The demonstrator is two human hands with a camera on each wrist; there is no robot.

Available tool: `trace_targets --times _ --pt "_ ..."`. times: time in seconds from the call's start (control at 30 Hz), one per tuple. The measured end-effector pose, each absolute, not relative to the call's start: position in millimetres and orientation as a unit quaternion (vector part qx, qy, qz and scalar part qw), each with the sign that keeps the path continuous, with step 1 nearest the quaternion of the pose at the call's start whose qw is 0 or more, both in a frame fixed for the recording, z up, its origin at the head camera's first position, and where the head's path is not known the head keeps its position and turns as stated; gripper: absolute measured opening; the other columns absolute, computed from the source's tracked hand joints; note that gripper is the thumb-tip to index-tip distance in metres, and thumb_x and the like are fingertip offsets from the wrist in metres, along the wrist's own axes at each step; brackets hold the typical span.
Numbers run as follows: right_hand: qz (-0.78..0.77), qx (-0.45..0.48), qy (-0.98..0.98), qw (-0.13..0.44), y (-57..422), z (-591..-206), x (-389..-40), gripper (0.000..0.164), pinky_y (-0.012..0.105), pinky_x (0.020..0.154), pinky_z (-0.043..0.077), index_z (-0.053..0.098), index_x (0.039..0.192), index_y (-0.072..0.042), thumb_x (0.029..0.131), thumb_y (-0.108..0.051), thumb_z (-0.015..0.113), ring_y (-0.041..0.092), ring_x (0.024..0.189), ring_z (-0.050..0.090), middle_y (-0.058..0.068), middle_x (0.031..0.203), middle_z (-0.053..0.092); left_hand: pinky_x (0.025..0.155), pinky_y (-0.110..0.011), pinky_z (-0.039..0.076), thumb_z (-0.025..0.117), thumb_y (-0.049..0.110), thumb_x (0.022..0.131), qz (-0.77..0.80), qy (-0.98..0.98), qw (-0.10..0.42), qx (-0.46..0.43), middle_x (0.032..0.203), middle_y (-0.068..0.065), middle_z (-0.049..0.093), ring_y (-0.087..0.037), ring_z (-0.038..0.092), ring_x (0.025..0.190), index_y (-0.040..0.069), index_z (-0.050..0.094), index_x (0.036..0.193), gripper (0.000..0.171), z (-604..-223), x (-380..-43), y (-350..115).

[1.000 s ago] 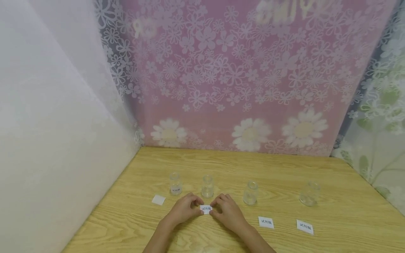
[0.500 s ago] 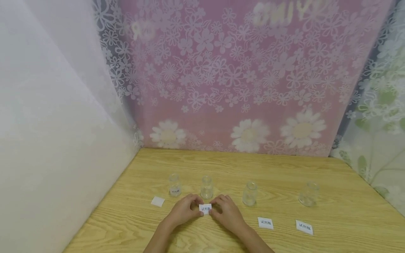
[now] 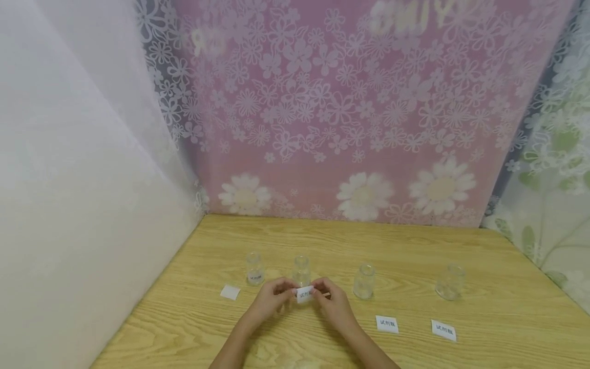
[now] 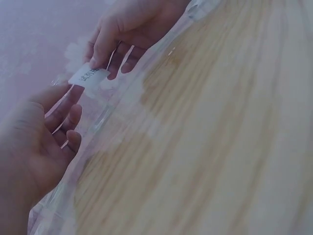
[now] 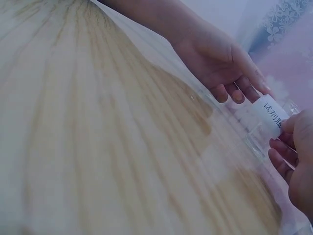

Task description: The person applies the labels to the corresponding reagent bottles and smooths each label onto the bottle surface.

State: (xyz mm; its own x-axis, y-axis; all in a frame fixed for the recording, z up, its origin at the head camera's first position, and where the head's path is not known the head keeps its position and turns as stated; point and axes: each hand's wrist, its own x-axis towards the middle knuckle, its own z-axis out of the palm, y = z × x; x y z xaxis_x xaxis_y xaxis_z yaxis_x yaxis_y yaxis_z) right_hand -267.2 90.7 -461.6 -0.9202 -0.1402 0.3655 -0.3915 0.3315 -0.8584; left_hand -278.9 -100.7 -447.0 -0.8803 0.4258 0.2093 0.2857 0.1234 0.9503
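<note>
Between both hands is a small white paper label [image 3: 304, 294] with dark handwritten characters. My left hand [image 3: 273, 300] pinches its left edge between thumb and fingers, and my right hand [image 3: 333, 302] pinches the right edge. In the left wrist view the label [image 4: 89, 76] bends slightly, raised above the table. The right wrist view shows its writing [image 5: 273, 113], partly covered by the right thumb. Just behind the hands stands a clear glass bottle [image 3: 301, 268], its lower part overlapped by fingers and label.
To the left is a bottle [image 3: 255, 269] bearing a similar label, with a blank white paper square [image 3: 230, 292] nearby. Two more glass bottles, one at centre right [image 3: 364, 282] and one farther right [image 3: 450, 283], stand behind two written labels [image 3: 386, 324] on the wooden table [image 3: 184, 318].
Both hands have lifted the label from near the table and moved it slightly forward, toward the bottle behind it. The label is now tilted. The other bottles and labels stay put.
</note>
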Motion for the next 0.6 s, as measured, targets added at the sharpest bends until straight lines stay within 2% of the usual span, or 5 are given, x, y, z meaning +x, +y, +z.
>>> trace_targets --times 0.13,0.27,0.37,0.5,0.6 --pt "0.57 0.155 -0.797 0.125 87.6 -444.6 -256.3 0.006 0.024 0.062 0.047 0.06 0.095 0.001 0.089 0.0 0.057 0.026 0.081 0.054 0.011 0.089 0.061 0.048 -0.019 0.038 0.055 0.007 0.093 0.631 0.736 0.074 0.233 0.089 -0.023 0.061 -0.015 0.05 0.064 -0.007 0.061 0.101 0.018 -437.7 -274.3 -100.5" --pt "0.572 0.149 -0.796 0.131 90.0 -454.4 -263.2 0.006 0.024 0.061 0.047 0.061 0.095 -0.004 0.09 -0.004 0.058 0.022 0.082 0.053 0.005 0.089 0.062 0.047 -0.019 0.038 0.056 0.009 0.092 0.632 0.737 0.078 0.227 0.086 -0.021 0.061 -0.015 0.05 0.064 -0.007 0.062 0.098 0.018 -441.4 -276.3 -99.9" --pt "0.571 0.148 -0.797 0.131 89.6 -452.8 -262.1 0.006 0.023 0.06 0.046 0.061 0.095 -0.004 0.09 -0.003 0.057 0.022 0.081 0.053 0.005 0.089 0.061 0.046 -0.018 0.038 0.057 0.011 0.092 0.635 0.734 0.077 0.227 0.085 -0.018 0.061 -0.014 0.05 0.063 -0.006 0.062 0.099 0.02 -453.5 -283.3 -99.9" --pt "0.569 0.154 -0.798 0.127 86.2 -436.9 -251.4 0.007 0.022 0.06 0.046 0.059 0.095 0.003 0.089 0.003 0.055 0.029 0.081 0.053 0.013 0.089 0.061 0.045 -0.018 0.037 0.058 0.013 0.092 0.638 0.731 0.076 0.229 0.086 -0.016 0.063 -0.012 0.05 0.062 -0.005 0.063 0.099 0.021 -464.5 -289.7 -100.3" --pt "0.568 0.157 -0.798 0.125 86.1 -437.5 -251.6 0.007 0.023 0.061 0.046 0.059 0.095 0.003 0.089 0.003 0.055 0.029 0.082 0.053 0.013 0.09 0.061 0.046 -0.018 0.037 0.057 0.011 0.092 0.639 0.728 0.08 0.234 0.086 -0.014 0.063 -0.013 0.05 0.063 -0.005 0.063 0.099 0.019 -465.2 -289.7 -100.5"
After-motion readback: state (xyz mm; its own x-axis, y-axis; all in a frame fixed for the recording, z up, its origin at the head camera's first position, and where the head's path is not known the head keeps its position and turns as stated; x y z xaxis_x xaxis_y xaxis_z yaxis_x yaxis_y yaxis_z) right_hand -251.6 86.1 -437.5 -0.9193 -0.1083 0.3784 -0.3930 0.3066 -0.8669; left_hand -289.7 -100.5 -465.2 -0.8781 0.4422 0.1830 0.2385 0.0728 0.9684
